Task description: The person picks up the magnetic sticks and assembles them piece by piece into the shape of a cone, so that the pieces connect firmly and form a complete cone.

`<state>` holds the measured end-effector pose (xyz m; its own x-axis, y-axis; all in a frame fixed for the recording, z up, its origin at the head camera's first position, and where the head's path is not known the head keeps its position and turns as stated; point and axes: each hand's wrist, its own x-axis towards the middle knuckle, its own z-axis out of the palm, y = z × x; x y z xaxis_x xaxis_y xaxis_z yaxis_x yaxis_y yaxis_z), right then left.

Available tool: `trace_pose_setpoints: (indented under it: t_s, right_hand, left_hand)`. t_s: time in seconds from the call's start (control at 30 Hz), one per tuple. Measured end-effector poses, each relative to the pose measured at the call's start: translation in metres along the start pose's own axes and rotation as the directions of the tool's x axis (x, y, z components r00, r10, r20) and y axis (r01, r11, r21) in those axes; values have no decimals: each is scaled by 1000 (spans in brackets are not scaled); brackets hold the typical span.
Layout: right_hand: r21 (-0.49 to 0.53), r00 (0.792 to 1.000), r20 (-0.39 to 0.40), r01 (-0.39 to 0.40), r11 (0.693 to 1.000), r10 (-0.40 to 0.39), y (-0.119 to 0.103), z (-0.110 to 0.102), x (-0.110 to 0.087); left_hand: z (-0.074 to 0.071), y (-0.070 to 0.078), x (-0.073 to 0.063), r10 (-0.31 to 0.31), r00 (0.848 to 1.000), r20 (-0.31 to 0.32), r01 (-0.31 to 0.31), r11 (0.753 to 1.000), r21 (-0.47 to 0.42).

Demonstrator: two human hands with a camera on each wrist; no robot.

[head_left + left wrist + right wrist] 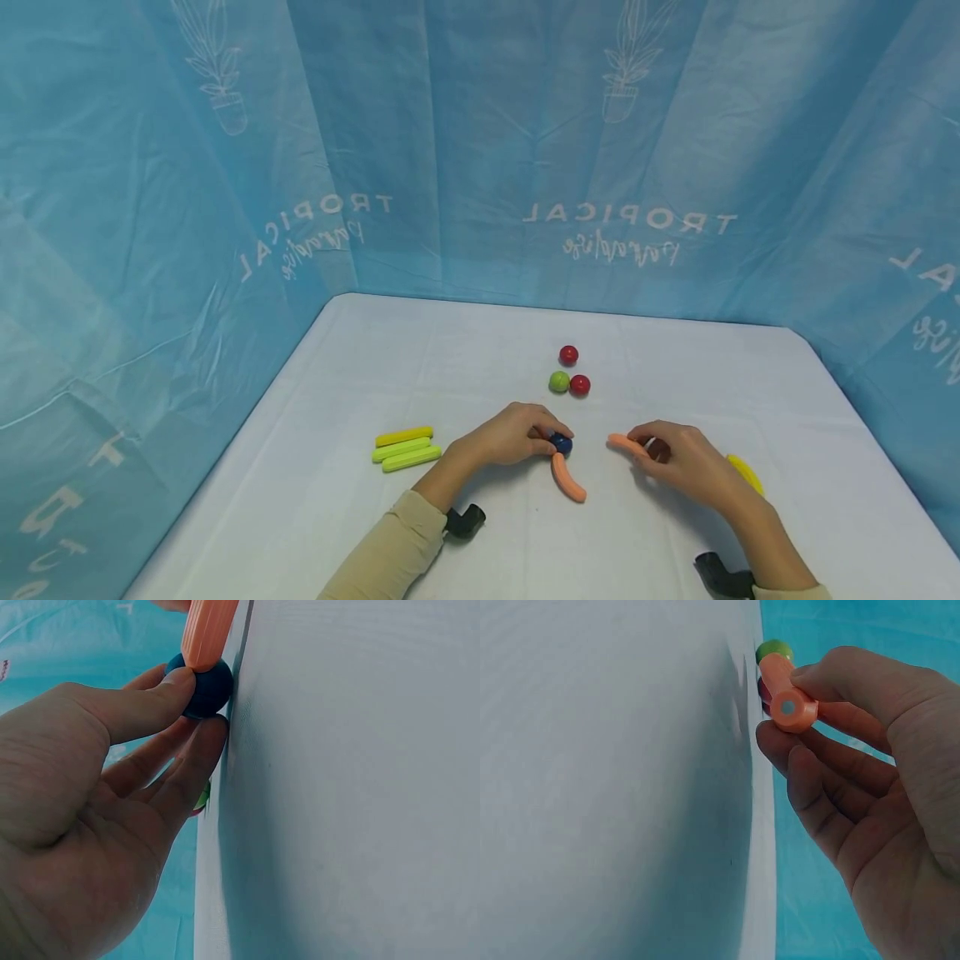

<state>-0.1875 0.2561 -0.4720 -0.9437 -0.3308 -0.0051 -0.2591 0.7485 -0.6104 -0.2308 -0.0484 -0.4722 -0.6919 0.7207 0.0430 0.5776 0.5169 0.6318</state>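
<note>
Between thumb and fingers, my left hand (513, 435) pinches a dark blue ball (561, 442) low over the white table. One end of a curved orange rod (568, 479) touches this ball on its near side; the left wrist view shows the ribbed rod (208, 634) against the ball (213, 691). Further right, my right hand (686, 461) pinches a second curved orange rod (625, 443), its free end pointing left toward the ball. A small grey disc shows in the end of that rod (791, 711) in the right wrist view. A gap separates the two hands.
Beyond the hands lie a green ball (558, 382) and two red balls, one (580, 385) beside it and one (568, 355) farther back. Yellow and lime rods (406, 453) lie at left. A yellow curved rod (745, 474) is partly behind the right forearm. Blue curtains surround the table (450, 350).
</note>
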Motion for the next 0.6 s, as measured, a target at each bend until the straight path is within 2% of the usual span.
trace_pose_setpoints:
  t_s: [0.27, 0.6]
  right_hand:
    - [-15, 999, 29, 24, 1000, -24, -9, 4, 4]
    - [-11, 998, 27, 55, 998, -55, -19, 12, 9]
  left_hand:
    - [0, 1, 0, -16, 1000, 4, 17, 1000, -25]
    - [0, 1, -1, -41, 999, -1, 41, 998, -52]
